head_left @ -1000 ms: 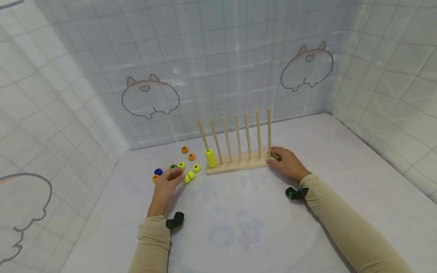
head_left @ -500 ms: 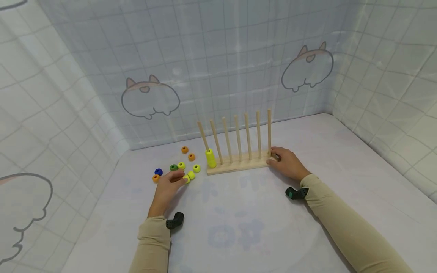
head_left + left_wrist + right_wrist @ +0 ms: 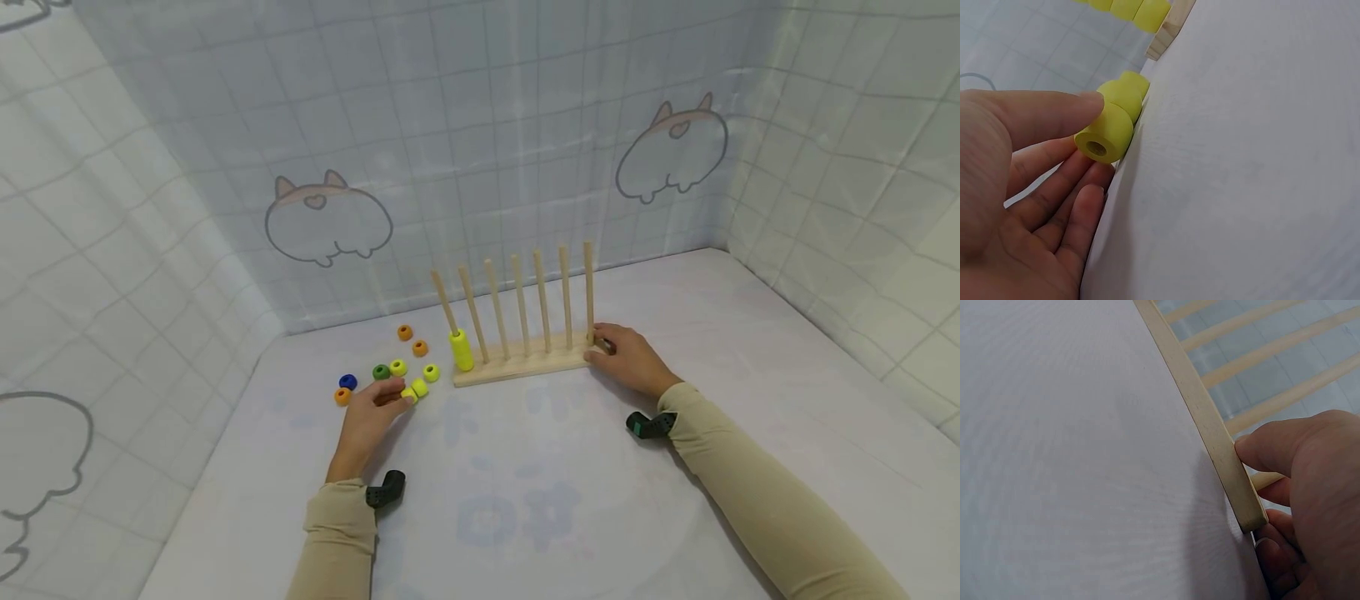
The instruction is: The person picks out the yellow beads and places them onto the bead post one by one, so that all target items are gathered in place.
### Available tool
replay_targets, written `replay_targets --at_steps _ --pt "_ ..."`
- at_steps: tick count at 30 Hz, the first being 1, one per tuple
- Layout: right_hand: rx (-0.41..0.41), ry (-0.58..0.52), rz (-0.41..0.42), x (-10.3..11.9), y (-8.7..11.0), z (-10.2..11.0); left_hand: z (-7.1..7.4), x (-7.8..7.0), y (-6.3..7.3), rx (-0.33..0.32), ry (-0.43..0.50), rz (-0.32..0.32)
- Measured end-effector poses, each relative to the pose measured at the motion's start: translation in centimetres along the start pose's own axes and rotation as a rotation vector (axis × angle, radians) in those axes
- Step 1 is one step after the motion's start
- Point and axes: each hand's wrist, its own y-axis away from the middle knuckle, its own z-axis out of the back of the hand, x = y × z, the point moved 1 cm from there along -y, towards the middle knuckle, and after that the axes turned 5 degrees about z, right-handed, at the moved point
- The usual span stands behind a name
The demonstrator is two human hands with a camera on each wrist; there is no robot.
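One yellow bead (image 3: 1114, 130) pinched between thumb and fingers of the left hand (image 3: 366, 422), low at the table (image 3: 495, 467); second yellow bead (image 3: 421, 387) touching it, right and slightly far. Right hand (image 3: 632, 363) clamped on the right end of the wooden rack (image 3: 517, 367), thumb on the near side. Seven pegs (image 3: 521, 304); yellow stack (image 3: 462, 352) on the leftmost. Loose, left of rack: two more yellow beads (image 3: 431, 374), one green bead (image 3: 381, 372), one blue bead (image 3: 348, 382), three orange beads (image 3: 421, 349).
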Motion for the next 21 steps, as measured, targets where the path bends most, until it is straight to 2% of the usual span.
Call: replay_targets --at_steps 13,21 --pt "-0.007 -0.011 0.014 -0.42 0.46 -0.14 -0.72 0.27 0.43 -0.022 -0.026 0.012" --pt "-0.003 -0.022 0.018 -0.68 0.59 -0.25 -0.84 0.7 0.67 -0.029 -0.029 -0.008"
